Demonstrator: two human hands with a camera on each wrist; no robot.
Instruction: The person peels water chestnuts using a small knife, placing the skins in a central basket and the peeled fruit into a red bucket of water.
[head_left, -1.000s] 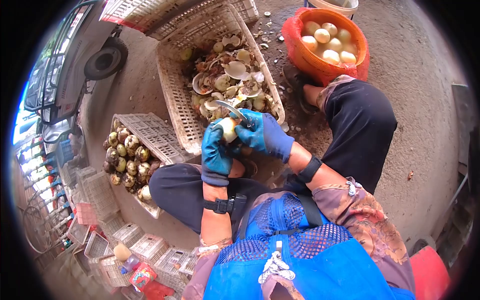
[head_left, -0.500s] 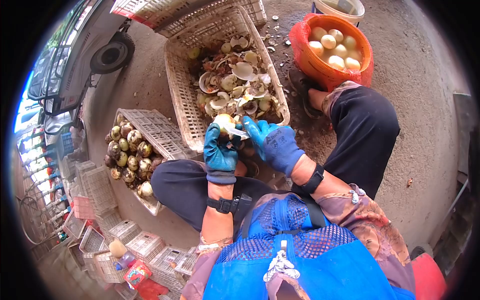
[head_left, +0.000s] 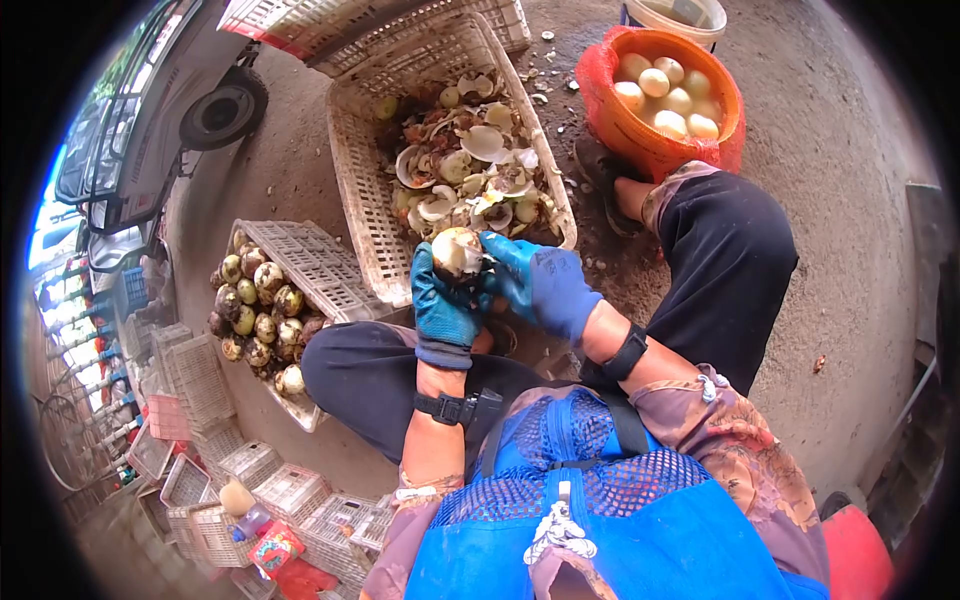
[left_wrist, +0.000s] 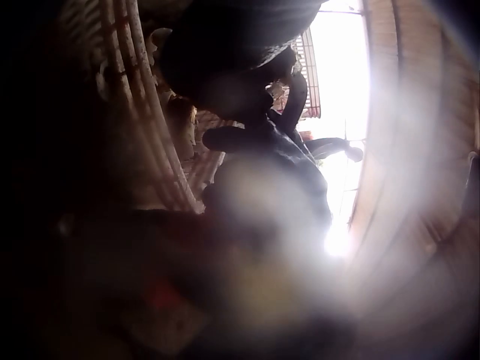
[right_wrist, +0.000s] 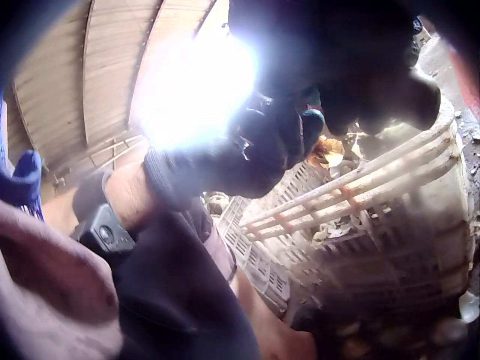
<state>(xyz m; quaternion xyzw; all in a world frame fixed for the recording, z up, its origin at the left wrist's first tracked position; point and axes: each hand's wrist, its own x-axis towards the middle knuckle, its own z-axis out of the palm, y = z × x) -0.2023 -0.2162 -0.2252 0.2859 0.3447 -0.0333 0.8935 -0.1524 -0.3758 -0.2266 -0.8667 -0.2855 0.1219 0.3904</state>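
In the head view the gloved left hand (head_left: pixel 445 310) holds a round, partly peeled vegetable (head_left: pixel 457 253), white on one side and brown on the other. The gloved right hand (head_left: pixel 550 285) is close against its right side, fingers bent. The knife seen in that hand earlier is hidden behind the fingers in this view. Below both hands' far side lies a crate (head_left: pixel 365 215) with peelings (head_left: pixel 485 145) in it. The right wrist view shows the left hand (right_wrist: pixel 259 154) in shadow near the crate rim (right_wrist: pixel 360 180). The left wrist view is dark and blurred.
Unpeeled vegetables (head_left: pixel 265 310) fill a tipped crate (head_left: pixel 310 260) on the left. An orange tub (head_left: pixel 625 125) of pale peeled ones in water stands at the upper right, beside a white bucket (head_left: pixel 690 15). Stacked crates and a vehicle are farther left.
The curved knife blade, visible a second ago, is out of sight in the head view. The vegetable has turned, showing brown skin, and the right hand has moved slightly left since half a second ago.
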